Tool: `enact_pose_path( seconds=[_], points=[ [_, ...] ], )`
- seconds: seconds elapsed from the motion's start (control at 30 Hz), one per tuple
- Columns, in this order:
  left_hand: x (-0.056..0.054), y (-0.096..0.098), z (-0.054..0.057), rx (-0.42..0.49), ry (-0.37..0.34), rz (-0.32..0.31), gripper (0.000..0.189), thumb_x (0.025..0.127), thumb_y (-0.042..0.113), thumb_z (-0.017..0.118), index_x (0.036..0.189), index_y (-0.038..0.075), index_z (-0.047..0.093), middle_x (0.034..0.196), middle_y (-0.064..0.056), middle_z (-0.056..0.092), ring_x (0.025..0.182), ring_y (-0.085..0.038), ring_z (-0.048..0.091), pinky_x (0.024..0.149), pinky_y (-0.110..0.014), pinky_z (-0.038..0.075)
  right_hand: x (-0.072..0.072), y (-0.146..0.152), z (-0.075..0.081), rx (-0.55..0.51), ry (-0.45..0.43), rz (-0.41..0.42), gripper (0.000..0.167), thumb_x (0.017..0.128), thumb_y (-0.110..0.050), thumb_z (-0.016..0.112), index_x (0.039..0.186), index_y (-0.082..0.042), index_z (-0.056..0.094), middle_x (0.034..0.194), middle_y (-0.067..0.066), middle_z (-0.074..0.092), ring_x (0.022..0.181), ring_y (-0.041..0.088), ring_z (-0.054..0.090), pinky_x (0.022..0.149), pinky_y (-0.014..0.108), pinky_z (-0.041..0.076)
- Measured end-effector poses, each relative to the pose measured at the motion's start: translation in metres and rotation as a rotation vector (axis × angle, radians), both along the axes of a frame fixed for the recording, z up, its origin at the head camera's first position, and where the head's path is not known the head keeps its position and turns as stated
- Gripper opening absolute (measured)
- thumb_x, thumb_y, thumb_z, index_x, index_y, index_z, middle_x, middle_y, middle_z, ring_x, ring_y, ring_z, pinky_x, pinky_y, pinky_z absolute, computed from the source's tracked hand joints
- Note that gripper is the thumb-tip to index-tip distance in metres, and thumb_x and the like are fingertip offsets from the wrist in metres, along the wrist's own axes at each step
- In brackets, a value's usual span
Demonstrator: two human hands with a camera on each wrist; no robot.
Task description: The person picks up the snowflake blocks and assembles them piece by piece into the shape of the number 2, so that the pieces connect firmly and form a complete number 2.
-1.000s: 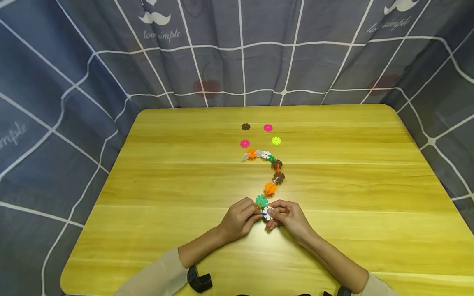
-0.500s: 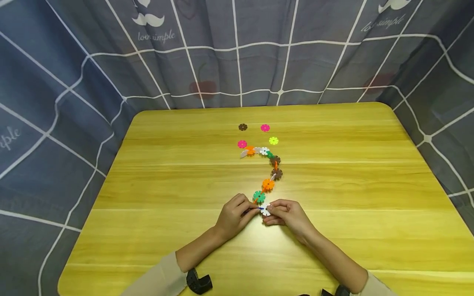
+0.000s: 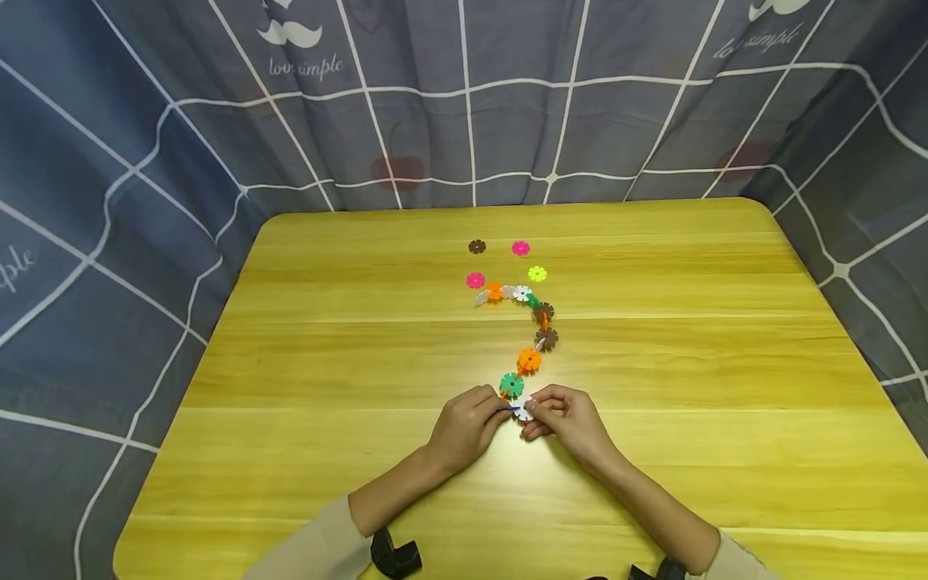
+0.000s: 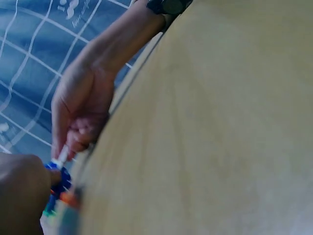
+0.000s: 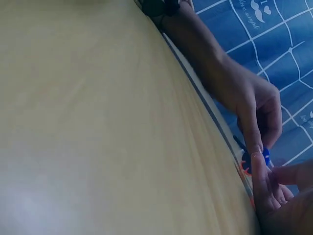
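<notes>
In the head view, my left hand [image 3: 464, 428] pinches a blue snowflake disc [image 3: 513, 408], seen edge-on, at the near end of a curved chain of interlocked plastic discs. My right hand [image 3: 573, 423] pinches a white snowflake disc [image 3: 522, 410] by its right side, thumb on top. The two discs meet edge to edge, crosswise. A green disc [image 3: 511, 385] and an orange disc [image 3: 530, 360] follow along the chain, which bends away past brown discs [image 3: 547, 338]. More of the blue disc [image 4: 64, 180] shows in the left wrist view; fingers cover part of both discs.
Beyond the chain lie loose discs: a brown one [image 3: 477, 246], two pink ones, the nearer pink disc [image 3: 475, 280] close to the chain's far end, and a yellow-green one [image 3: 537, 274]. The wooden table [image 3: 326, 346] is backed by a grey checked curtain [image 3: 420, 137].
Both hands keep hold of the same two discs, with only slight finger and wrist shifts. The whole head view has shifted slightly; the loose discs keep their places on the table.
</notes>
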State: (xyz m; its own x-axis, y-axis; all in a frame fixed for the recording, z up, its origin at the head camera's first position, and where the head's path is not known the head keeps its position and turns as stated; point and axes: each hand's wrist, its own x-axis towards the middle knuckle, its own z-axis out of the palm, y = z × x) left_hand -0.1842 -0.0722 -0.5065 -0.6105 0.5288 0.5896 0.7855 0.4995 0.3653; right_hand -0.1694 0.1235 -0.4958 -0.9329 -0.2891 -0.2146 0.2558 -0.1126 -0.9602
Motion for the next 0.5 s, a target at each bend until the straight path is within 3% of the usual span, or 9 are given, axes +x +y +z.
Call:
enact_pose_path(
  seconds=[0.13,0.2,0.33,0.5],
  points=[
    [-0.0072,-0.0025,-0.0072,0.103,-0.073,-0.111,0.004,0.08,0.006,0.071,0.08,0.008,0.067,0.075,0.004,0.058,0.063,-0.001,0.048,0.058,-0.009,0.04,0.0,0.0013,0.0,-0.023,-0.013,0.019,0.021,0.089,-0.002,0.059,0.096,0.016,0.053,0.079,0.029,0.062,0.063,0.025,0.066,0.064,0.039,0.054],
    [-0.009,-0.0032,-0.0091,0.159,-0.124,-0.138,0.004,0.08,0.007,0.071,0.082,0.008,0.068,0.075,0.004,0.059,0.062,0.0,0.047,0.057,-0.009,0.04,-0.0003,0.0019,0.001,-0.025,-0.019,0.017,0.021,0.089,-0.003,0.059,0.095,0.016,0.053,0.079,0.028,0.062,0.063,0.025,0.066,0.064,0.04,0.054],
    [-0.0091,-0.0026,-0.011,0.226,-0.185,-0.122,0.005,0.081,0.011,0.071,0.086,0.01,0.069,0.074,0.006,0.056,0.061,0.002,0.044,0.054,-0.008,0.037,-0.0009,0.003,0.0033,-0.01,-0.035,0.003,0.021,0.089,-0.004,0.06,0.095,0.014,0.053,0.077,0.024,0.064,0.063,0.026,0.066,0.064,0.04,0.054],
    [-0.0087,-0.0026,-0.0103,0.253,-0.167,-0.099,0.01,0.078,0.009,0.073,0.088,0.01,0.07,0.072,0.006,0.054,0.058,0.001,0.039,0.05,-0.007,0.033,-0.002,0.006,0.0019,0.003,-0.046,-0.018,0.021,0.089,-0.005,0.06,0.095,0.014,0.053,0.077,0.023,0.064,0.063,0.026,0.066,0.064,0.041,0.054]
  ],
)
